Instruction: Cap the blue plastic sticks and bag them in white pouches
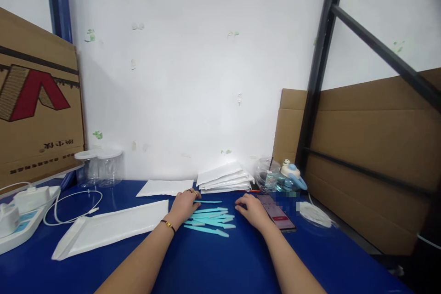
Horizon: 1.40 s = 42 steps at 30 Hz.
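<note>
Several turquoise eyebrow razors [210, 218] lie in a loose pile on the blue table, between my two hands. My left hand [185, 205] is at the pile's left, fingers bent, wearing rings and a dark bracelet with a gold bead. One razor [212, 201], apart from the pile at its far side, has its left end between my left thumb and fingers. My right hand [254, 210] rests right of the pile, fingers loosely bent and apart, holding nothing. A phone [277, 213] with a lit screen lies just beyond its wrist.
White padded mailers lie left [113, 227], at the back [165, 188] and stacked [223, 178]. Clear jars [109, 167], a power strip [31, 220] and a cable [74, 216] are left. A plastic cup [267, 172] and blue-lidded bottle [291, 177] stand right, between cardboard sides.
</note>
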Available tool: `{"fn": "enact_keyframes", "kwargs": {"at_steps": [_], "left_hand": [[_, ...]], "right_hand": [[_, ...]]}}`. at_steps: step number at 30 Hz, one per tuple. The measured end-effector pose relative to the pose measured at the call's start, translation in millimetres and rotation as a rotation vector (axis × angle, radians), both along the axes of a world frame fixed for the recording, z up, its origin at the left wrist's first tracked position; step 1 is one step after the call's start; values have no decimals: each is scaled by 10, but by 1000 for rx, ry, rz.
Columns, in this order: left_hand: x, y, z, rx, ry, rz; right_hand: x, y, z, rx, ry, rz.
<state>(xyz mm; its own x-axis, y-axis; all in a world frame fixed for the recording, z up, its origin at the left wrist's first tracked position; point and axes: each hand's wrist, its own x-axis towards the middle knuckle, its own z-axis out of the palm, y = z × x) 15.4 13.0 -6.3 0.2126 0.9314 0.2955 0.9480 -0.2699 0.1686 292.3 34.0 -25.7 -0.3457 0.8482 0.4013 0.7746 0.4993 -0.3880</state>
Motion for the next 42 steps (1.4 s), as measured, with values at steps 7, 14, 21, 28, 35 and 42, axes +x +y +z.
{"fn": "enact_keyframes", "kwargs": {"at_steps": [7, 14, 21, 28, 35, 42], "left_hand": [[58, 11, -22, -120, -68, -44], [11, 10, -70, -149, -168, -60], [4, 57, -107, -138, -276, -78], [-81, 57, -110, -163, -354, -128], [-152, 88, -94, -145, -365, -94], [-222, 105, -99, -73, -281, 66]], "right_hand": [[-328, 56, 154, -130, -87, 53], [-449, 133, 93, -197, -97, 98], [-422, 162, 39, -191, -55, 119], [-379, 110, 82, -170, -9, 151], [-341, 118, 93, -141, 77, 281], [65, 158, 128, -125, -11, 5]]}}
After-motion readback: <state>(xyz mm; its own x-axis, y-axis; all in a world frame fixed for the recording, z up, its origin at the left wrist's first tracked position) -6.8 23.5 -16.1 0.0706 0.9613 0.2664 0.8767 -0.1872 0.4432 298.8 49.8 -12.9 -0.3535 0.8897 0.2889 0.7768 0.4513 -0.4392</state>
